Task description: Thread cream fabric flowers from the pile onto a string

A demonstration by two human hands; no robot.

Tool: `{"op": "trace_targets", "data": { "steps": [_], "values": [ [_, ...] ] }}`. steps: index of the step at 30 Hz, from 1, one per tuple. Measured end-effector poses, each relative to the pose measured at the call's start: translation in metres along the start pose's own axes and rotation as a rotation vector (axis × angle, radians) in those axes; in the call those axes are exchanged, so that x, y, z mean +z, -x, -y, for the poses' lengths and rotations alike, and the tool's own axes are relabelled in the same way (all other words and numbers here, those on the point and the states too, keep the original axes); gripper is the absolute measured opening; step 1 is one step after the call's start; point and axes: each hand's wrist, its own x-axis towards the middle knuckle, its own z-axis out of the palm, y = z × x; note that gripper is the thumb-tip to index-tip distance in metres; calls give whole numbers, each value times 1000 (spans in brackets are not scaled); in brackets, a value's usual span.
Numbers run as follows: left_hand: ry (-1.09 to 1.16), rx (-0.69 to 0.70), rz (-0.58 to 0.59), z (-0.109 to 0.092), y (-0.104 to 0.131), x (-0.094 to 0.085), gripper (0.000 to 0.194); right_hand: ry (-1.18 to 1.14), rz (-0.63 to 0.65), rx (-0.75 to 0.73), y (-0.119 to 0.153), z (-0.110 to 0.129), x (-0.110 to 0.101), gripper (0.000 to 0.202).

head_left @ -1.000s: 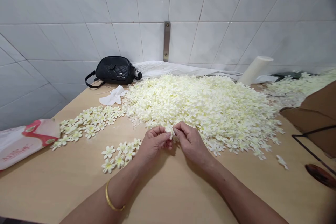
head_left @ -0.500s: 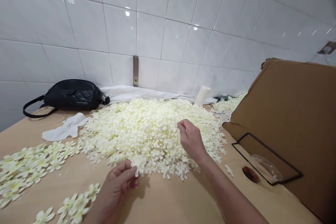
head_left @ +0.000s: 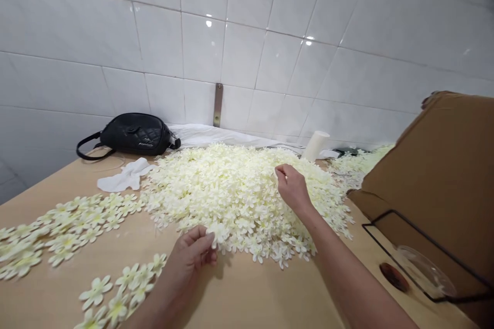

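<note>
A large pile of pale yellow-white flowers covers the middle of the wooden table. At its near left edge, my left hand pinches a white flower between thumb and fingertips. Over the right side of the pile, my right hand is closed with its fingertips together; whatever it may hold is too small to make out. Separate flowers with yellow centres lie in a band at the left, and a smaller group rests beside my left forearm.
Behind the pile stand a black bag and a white cylinder. White cloth lies at the left. A cardboard box, a black wire frame and a dark round object occupy the right.
The view has turned left, so the whole scene sits farther right. Both hands keep nearly the same pose, with my right hand slightly higher over the pile.
</note>
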Motion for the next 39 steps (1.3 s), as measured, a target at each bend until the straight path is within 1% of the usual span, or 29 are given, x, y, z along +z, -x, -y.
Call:
{"op": "trace_targets", "data": {
  "steps": [2, 4, 5, 6, 8, 9, 11, 14, 17, 19, 22, 25, 27, 29, 33, 36, 38, 39],
  "values": [
    [-17, 12, 10, 0, 2, 1, 21, -41, -15, 21, 13, 10, -5, 18],
    [-30, 28, 27, 0, 2, 0, 19, -98, -13, 42, 31, 28, -8, 19],
    [-15, 47, 29, 0, 2, 0, 19, -158, 12, 38, 41, 39, -9, 17],
    [-17, 59, 45, 1, 2, -1, 18, -228, 61, 6, 52, 51, -9, 16],
    [-21, 61, 75, 2, 0, -4, 17, -351, 211, -78, 71, 75, -10, 14],
    [-19, 59, 85, 2, 0, -5, 16, -390, 278, -113, 79, 86, -9, 14],
    [-10, 48, 97, 3, 0, -7, 15, -422, 361, -162, 92, 102, -6, 11],
    [-3, 20, 108, 3, 1, -8, 15, -426, 405, -184, 102, 111, 0, 12],
    [21, 11, 116, 3, 3, -7, 16, -426, 428, -169, 105, 112, 5, 10],
    [40, 16, 123, 3, 4, -6, 16, -417, 442, -146, 105, 112, 7, 14],
    [23, 14, 125, 3, 3, -4, 19, -387, 448, -135, 103, 113, 7, 18],
    [7, 25, 99, 2, 0, -4, 21, -346, 439, -192, 94, 114, 5, 16],
    [21, 37, 75, 1, -1, -4, 22, -319, 388, -218, 81, 114, 3, 15],
    [24, 41, 58, 1, -2, -3, 23, -272, 299, -212, 63, 112, 1, 14],
    [14, 29, 50, -1, 0, -2, 26, -102, 128, -183, 16, 93, 9, 13],
    [6, 27, 40, -1, 0, -3, 29, -52, 112, -171, -8, 76, 20, 13],
    [-9, 39, 26, 0, -2, -4, 31, -44, 109, -170, -10, 72, 24, 12],
    [-15, 42, 21, 0, -2, -4, 31, -43, 106, -173, -6, 73, 24, 12]
  ]
}}
